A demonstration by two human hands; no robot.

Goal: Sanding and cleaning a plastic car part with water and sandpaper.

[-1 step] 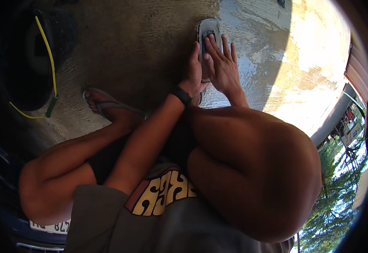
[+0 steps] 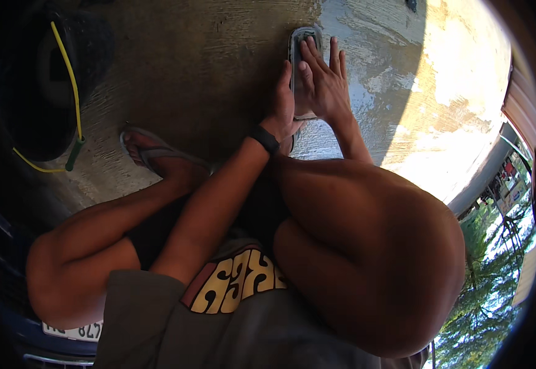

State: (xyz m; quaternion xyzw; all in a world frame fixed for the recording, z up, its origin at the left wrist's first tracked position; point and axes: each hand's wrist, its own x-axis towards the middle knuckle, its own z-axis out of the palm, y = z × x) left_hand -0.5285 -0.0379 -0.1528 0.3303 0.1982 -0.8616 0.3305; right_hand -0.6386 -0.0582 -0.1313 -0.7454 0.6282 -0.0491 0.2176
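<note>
An oblong, shallow grey piece with rounded corners and a pale rim (image 2: 296, 111) is held a little above or against the concrete floor at the top centre; the gap is hard to judge. My left hand (image 2: 284, 101) is wrapped along its left side and near end, thumb up against the edge. Over its upper face lies my right hand (image 2: 326, 83), fingers stretched out and spread. Its index and middle fingertips rest toward the far end, where a small dark patch (image 2: 309, 38) shows; whether that is a separate pad cannot be made out.
A dark bucket (image 2: 25, 123) with a yellow handle (image 2: 71, 71) and green grip stands at the left. My sandalled foot (image 2: 148, 150) is beside it. Behind me at lower left are a vehicle's bumper and plate (image 2: 74, 331). Sunlit concrete (image 2: 455, 74) lies at the right.
My right hand has slid slightly farther from me along the oblong piece, its fingertips now closer to the far end. My left hand and the piece have hardly moved.
</note>
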